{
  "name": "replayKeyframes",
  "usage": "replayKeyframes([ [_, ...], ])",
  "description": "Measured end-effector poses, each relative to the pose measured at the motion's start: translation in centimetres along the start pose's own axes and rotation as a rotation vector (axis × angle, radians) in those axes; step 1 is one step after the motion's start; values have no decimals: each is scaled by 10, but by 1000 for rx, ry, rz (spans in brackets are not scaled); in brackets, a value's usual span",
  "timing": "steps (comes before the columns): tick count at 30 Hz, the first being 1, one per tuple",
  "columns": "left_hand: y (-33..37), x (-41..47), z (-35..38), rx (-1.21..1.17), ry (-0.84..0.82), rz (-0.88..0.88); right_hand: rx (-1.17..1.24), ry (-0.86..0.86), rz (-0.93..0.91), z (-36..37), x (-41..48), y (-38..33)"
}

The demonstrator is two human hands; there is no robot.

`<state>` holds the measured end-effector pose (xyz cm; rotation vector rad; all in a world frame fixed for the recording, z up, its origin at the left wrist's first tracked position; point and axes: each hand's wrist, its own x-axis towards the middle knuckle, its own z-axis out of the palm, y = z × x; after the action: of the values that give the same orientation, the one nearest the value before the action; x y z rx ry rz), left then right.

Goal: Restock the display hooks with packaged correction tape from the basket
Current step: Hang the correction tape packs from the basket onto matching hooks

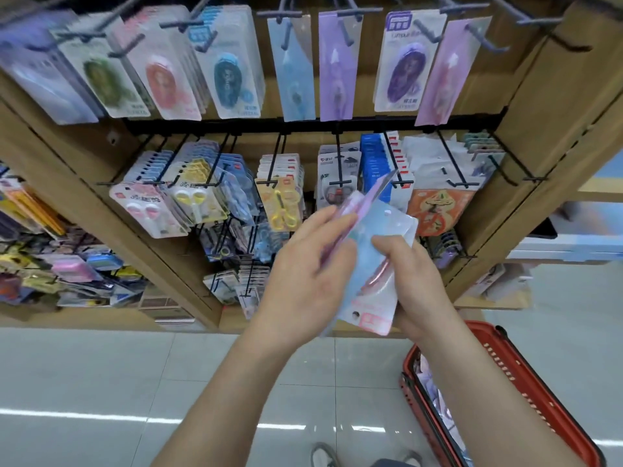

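Red basket nearest, down on the floor. There's packs inside, but it's blurry and cut off, can't count them. (OP)

Yep. Above the basket, left hand and right hand have fingers clamped on some correction tape packs, not hung yet. Beyond the basket, the display hooks look part-filled, so midway I'd guess. (reply)

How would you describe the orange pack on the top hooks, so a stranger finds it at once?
Look at the top row of the brown display rack, left half. The orange tape pack hangs between a green pack and a blue pack; only it shows an orange oval on a pinkish card.
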<state>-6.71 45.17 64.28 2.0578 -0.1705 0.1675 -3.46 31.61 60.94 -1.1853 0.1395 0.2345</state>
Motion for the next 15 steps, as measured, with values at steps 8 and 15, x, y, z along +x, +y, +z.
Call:
replayKeyframes([
  [8,-17,9,-13,-689,29,-327,-154,-105,-48,2,8,-9],
  [15,-23,15,-4,-751,228,-384,-347,-125,-358,4,14,-12],
])
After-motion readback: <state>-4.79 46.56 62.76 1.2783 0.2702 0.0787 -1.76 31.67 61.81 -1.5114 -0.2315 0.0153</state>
